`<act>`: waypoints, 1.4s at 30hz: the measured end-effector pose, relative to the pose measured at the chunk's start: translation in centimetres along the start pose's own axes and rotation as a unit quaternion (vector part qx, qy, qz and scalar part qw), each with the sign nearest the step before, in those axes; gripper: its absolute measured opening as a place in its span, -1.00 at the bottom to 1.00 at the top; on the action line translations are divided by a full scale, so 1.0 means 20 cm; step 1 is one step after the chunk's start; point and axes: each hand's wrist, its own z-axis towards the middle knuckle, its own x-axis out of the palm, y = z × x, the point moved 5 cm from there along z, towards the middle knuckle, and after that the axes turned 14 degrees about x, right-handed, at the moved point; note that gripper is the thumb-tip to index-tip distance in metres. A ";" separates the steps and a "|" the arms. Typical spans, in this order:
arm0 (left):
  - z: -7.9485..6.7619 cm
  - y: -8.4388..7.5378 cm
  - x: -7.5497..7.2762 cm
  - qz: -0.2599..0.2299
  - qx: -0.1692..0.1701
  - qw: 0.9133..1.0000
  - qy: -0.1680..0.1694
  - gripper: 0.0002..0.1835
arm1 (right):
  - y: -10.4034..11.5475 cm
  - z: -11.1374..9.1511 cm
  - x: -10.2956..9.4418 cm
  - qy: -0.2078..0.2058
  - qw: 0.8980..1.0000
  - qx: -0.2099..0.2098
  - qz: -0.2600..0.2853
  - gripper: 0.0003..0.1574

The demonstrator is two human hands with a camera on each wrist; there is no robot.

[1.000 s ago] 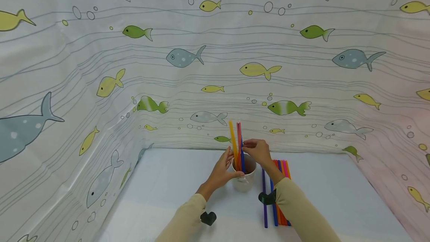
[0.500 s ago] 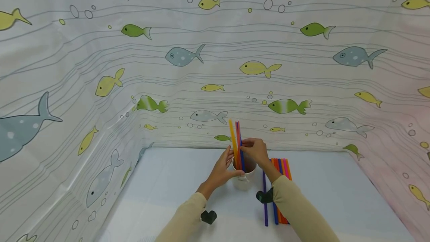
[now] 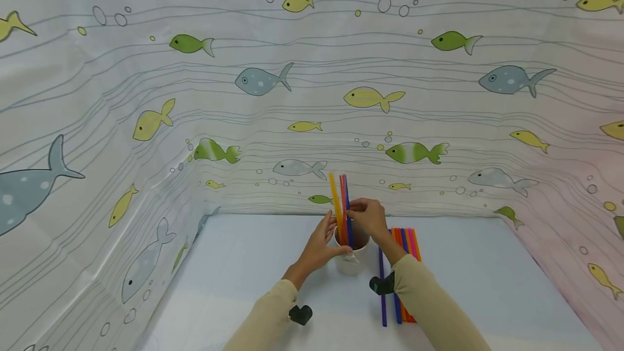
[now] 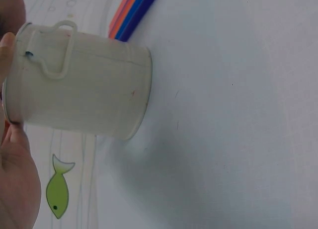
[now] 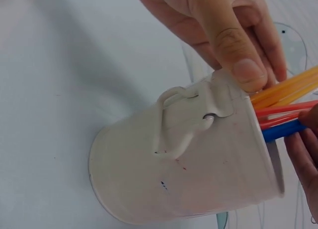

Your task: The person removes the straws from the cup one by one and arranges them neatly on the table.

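Note:
A white metal pail (image 3: 348, 265) with a small wire handle stands upright on the table. My left hand (image 3: 314, 252) grips its rim, thumb at the near side and fingers round the left and back. Yellow-orange straws (image 5: 285, 91), red straws (image 5: 285, 110) and a blue straw (image 5: 282, 130) stand in the pail, leaning to its left side. My right hand (image 3: 369, 218) pinches the blue straw above the rim with thumb and fingertips. In the left wrist view, the pail (image 4: 89, 85) hides the straws inside it.
Right of the pail, under my right forearm, several coloured straws (image 3: 403, 237) lie side by side on the white table (image 3: 234, 286). A purple straw (image 3: 383, 307) lies slightly apart on their left. A fish-patterned sheet (image 3: 312, 145) hangs behind and at both sides.
The blue straw's upper end now shows beside the red tops, where red showed before. My right hand has edged slightly left; my left hand keeps its grip on the pail. The head view shifted slightly.

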 end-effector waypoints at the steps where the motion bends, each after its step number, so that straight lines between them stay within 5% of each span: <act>1: 0.00 0.02 0.01 0.002 -0.002 1.000 -0.002 0.13 | 0.00 0.00 -0.01 0.000 1.000 -0.001 0.002 -0.72; 8: 0.00 0.16 0.04 0.016 -0.010 1.000 -0.011 0.13 | 0.06 0.00 -0.10 -0.021 1.000 -0.013 0.013 -0.69; 29: 0.00 0.16 0.02 0.013 -0.008 1.000 -0.015 0.13 | 0.26 0.01 -0.55 -0.046 0.996 -0.039 0.060 -0.58; 42: 0.00 -0.06 -0.01 -0.002 0.003 1.000 -0.006 0.09 | 0.05 0.02 -0.68 -0.057 0.998 0.018 0.032 -0.55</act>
